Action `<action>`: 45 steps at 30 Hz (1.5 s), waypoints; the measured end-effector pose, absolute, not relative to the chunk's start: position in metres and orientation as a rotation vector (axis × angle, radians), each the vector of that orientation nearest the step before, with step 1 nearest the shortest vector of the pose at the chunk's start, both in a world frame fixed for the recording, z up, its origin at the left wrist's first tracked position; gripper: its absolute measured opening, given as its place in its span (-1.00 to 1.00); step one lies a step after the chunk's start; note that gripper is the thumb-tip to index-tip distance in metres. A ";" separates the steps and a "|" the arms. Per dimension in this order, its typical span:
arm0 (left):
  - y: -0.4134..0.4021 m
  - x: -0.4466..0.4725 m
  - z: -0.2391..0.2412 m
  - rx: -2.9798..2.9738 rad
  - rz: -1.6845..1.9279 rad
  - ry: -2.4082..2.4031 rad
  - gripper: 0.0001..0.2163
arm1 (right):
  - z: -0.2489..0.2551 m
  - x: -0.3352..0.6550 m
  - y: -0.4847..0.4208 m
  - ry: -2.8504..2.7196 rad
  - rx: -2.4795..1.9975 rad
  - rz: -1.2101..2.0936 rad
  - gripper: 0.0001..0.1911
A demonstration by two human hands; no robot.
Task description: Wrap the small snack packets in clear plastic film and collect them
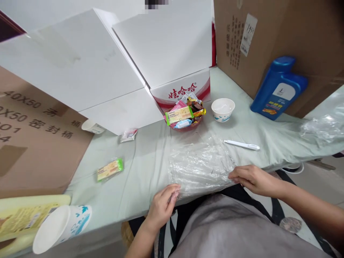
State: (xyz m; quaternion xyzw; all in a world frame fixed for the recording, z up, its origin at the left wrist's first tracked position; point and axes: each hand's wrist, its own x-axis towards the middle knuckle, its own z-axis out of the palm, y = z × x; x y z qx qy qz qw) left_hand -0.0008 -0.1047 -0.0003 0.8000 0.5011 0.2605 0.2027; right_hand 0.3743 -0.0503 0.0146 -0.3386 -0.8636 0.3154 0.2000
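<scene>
A clear plastic bag point(200, 166) lies flat on the pale green tablecloth point(145, 168) at the near edge. My left hand point(162, 206) pinches the bag's near left corner, fingers closed on the film. My right hand point(252, 179) grips the bag's right edge, fingers curled on it. Behind the bag stands a red bowl of wrapped snacks point(185, 114). A white pen point(242, 144) lies just beyond the bag on the right.
A white bowl point(223, 109) and a blue jug point(278, 89) stand at the back right. Open white cartons point(113, 68) and brown boxes point(268, 39) ring the table. A green snack bar point(110, 169), a small packet point(128, 135) and paper cups point(63, 227) lie left.
</scene>
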 end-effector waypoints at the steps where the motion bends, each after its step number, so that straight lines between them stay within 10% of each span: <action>1: -0.101 -0.002 0.004 2.181 0.744 1.428 -0.80 | 0.018 0.372 -0.047 -2.382 -0.985 0.925 -0.71; 15: -0.002 0.009 -0.029 1.964 0.751 2.142 -0.75 | -0.027 0.315 0.025 -2.194 -1.776 0.202 -0.62; 35: -0.020 0.022 0.013 2.239 1.201 2.259 -0.80 | -0.022 0.306 0.026 -2.171 -1.906 0.163 -0.67; 45: -0.026 0.063 -0.018 2.541 0.159 1.692 -0.49 | -0.019 0.316 0.032 -2.125 -1.886 0.224 -0.67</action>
